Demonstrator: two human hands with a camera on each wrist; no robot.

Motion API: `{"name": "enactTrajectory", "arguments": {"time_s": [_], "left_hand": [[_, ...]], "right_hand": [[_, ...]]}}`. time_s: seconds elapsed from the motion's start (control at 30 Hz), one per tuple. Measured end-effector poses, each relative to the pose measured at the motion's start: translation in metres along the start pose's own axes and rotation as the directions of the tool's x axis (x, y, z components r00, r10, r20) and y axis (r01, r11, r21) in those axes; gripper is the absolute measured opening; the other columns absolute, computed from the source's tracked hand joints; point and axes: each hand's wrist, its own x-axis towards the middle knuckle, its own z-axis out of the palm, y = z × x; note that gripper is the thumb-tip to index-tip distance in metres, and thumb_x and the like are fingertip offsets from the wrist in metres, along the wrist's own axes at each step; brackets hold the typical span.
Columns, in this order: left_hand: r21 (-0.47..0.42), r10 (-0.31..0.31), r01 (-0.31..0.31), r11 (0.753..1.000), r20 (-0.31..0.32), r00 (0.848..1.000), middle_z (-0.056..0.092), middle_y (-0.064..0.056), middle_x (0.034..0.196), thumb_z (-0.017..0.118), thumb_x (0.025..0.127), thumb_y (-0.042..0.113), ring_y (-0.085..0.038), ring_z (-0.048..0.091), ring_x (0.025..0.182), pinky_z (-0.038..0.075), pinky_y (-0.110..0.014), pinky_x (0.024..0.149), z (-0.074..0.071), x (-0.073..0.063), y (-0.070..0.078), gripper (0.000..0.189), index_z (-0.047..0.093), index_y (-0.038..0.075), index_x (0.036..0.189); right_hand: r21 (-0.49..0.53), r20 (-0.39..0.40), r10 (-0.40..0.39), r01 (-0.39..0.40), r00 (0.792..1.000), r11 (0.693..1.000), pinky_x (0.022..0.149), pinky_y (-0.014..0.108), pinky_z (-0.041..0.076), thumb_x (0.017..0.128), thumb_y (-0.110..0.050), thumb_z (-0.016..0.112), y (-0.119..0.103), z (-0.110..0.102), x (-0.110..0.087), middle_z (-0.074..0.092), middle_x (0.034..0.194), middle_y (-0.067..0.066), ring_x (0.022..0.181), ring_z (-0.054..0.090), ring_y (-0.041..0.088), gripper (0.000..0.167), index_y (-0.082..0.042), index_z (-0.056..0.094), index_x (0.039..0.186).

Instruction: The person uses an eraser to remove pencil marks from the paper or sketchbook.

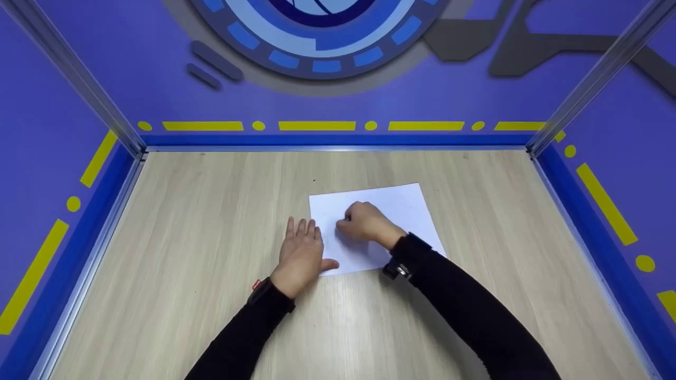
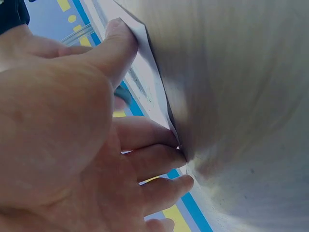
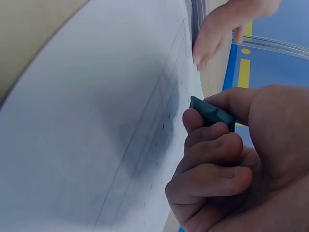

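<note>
Enclosed on 3 sides by purple-blue panels [image 1: 142, 79], with yellow dashes [image 1: 317, 126] and dots [image 1: 371, 125] running low across them. Bordered at the foot by metal rails [image 1: 338, 148]. Within these, pale wood-grain tabletop [image 1: 211, 237]: widest stretch to the left of the paper [image 1: 406, 211], somewhat less to its right, a shorter band between its far edge and the back rail, more toward the near side.

As for the paper, set a little right of the middle, askew to the rails. White, with long thin straight lines [image 3: 123, 157] and small dark marks [image 3: 163, 127] in the right wrist view.

At the paper's left edge, near the near-left corner: left hand [image 1: 301, 253], thumb stuck out over the sheet, other 4 fingers stretched out, slightly parted. Over the left half of the paper: right hand [image 1: 364, 220], thumb and index finger pinching a small green piece [image 3: 212, 113], other 3 fingers curled toward the palm. Dark green, short and angular, with 1 pointed corner. Contact between piece and paper hard to judge from these angles. On both forearms, black sleeves [image 1: 465, 301].
</note>
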Motion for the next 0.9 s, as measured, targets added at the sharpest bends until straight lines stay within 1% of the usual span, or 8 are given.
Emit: {"name": "enactTrajectory", "arguments": {"time_s": [0.13,0.23,0.4,0.5,0.6,0.67,0.8,0.9], "left_hand": [[-0.002,-0.002,0.002,1.0,-0.006,1.0,0.048,-0.019,0.173,0.066,0.094,0.078,-0.036,0.041,0.165,0.02,-0.06,0.141,0.001,0.0,0.0,0.105,0.052,-0.001,0.163],[-0.006,0.004,-0.004,1.0,-0.017,1.0,0.049,-0.019,0.172,0.067,0.094,0.077,-0.037,0.042,0.165,0.02,-0.06,0.14,0.001,0.0,0.0,0.104,0.053,0.0,0.162],[-0.004,0.005,-0.005,1.0,-0.024,1.0,0.049,-0.019,0.172,0.066,0.095,0.077,-0.037,0.043,0.164,0.021,-0.06,0.14,0.0,0.0,0.002,0.104,0.053,-0.001,0.161],[0.001,0.005,-0.005,1.0,-0.013,1.0,0.047,-0.02,0.173,0.064,0.095,0.079,-0.037,0.042,0.165,0.019,-0.06,0.141,-0.001,0.0,0.003,0.106,0.051,-0.001,0.163],[0.002,0.005,-0.005,1.0,-0.003,1.0,0.045,-0.02,0.175,0.062,0.096,0.079,-0.037,0.041,0.166,0.018,-0.06,0.141,-0.001,0.0,0.003,0.107,0.049,-0.002,0.164],[0.002,0.001,-0.001,1.0,0.002,1.0,0.045,-0.02,0.175,0.062,0.096,0.079,-0.037,0.04,0.166,0.017,-0.06,0.141,-0.001,0.0,0.002,0.107,0.048,-0.002,0.164],[0.005,-0.005,0.005,1.0,0.01,1.0,0.045,-0.019,0.175,0.062,0.096,0.079,-0.036,0.039,0.166,0.018,-0.06,0.141,0.0,-0.001,0.001,0.106,0.049,-0.001,0.164],[0.011,-0.005,0.005,1.0,0.02,1.0,0.045,-0.019,0.175,0.061,0.097,0.08,-0.036,0.039,0.167,0.018,-0.06,0.141,0.001,-0.001,0.001,0.106,0.049,-0.001,0.165]], "right_hand": [[-0.005,0.033,-0.016,0.016,0.999,1.0,0.057,0.029,0.037,0.098,-0.028,0.071,-0.015,0.012,0.006,0.045,0.057,-0.007,0.058,0.046,0.015,0.044,-0.02,0.052,0.059],[-0.017,0.044,-0.019,0.02,0.999,1.0,0.06,0.03,0.04,0.098,-0.03,0.071,-0.021,0.019,0.005,0.05,0.062,-0.005,0.063,0.051,0.017,0.041,-0.019,0.056,0.062],[-0.066,-0.003,-0.025,0.024,1.0,0.998,0.074,0.038,0.048,0.097,-0.031,0.074,-0.014,0.019,-0.001,0.06,0.072,0.001,0.079,0.057,0.024,0.037,-0.016,0.06,0.065],[-0.061,-0.037,0.002,-0.004,0.999,0.998,0.08,0.042,0.052,0.096,-0.03,0.075,0.003,0.012,-0.006,0.067,0.082,0.006,0.084,0.06,0.026,0.03,-0.012,0.068,0.073],[-0.027,-0.07,0.047,-0.049,0.996,0.998,0.077,0.039,0.051,0.093,-0.028,0.075,0.027,0.002,-0.015,0.069,0.088,0.006,0.083,0.06,0.024,0.022,-0.01,0.075,0.081],[-0.003,-0.077,0.07,-0.071,0.995,0.997,0.07,0.036,0.046,0.092,-0.026,0.073,0.045,-0.006,-0.02,0.064,0.082,0.004,0.077,0.056,0.023,0.021,-0.01,0.072,0.078],[0.019,-0.08,0.092,-0.09,0.993,0.996,0.061,0.032,0.034,0.09,-0.025,0.07,0.08,-0.022,-0.032,0.045,0.069,-0.002,0.066,0.044,0.018,0.029,-0.015,0.056,0.067],[0.023,-0.079,0.11,-0.108,0.991,0.994,0.058,0.03,0.032,0.09,-0.025,0.071,0.105,-0.034,-0.041,0.039,0.065,-0.005,0.062,0.04,0.016,0.03,-0.016,0.054,0.067]]}}
